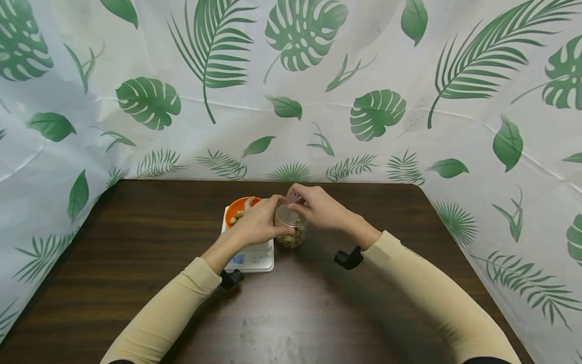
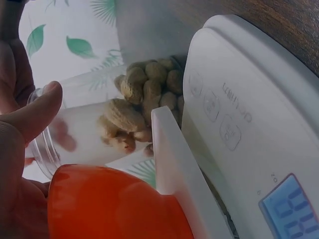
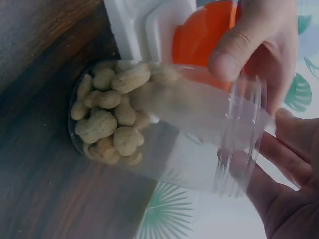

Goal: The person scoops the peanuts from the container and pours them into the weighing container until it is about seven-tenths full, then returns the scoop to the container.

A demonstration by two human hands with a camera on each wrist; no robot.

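Observation:
A clear plastic jar (image 1: 284, 221) with peanuts (image 3: 107, 112) in its lower part stands on the table, right beside a white kitchen scale (image 1: 261, 259). My left hand (image 1: 256, 222) grips the jar at its neck, the thumb (image 2: 42, 112) lying against the ringed rim. Over the mouth, my right hand (image 1: 325, 208) pinches a frosted, translucent plastic strip (image 3: 199, 112) that reaches down into the jar. Its lower end blurs among the peanuts. An orange bowl (image 1: 233, 208) with some peanuts sits on the scale, partly behind my left hand.
The scale's lit display (image 1: 238, 259) faces the front. Dark wood-grain tabletop (image 1: 291, 313) extends around these things. A white sheet printed with green leaves (image 1: 318, 101) rises behind the table's back edge and along its sides.

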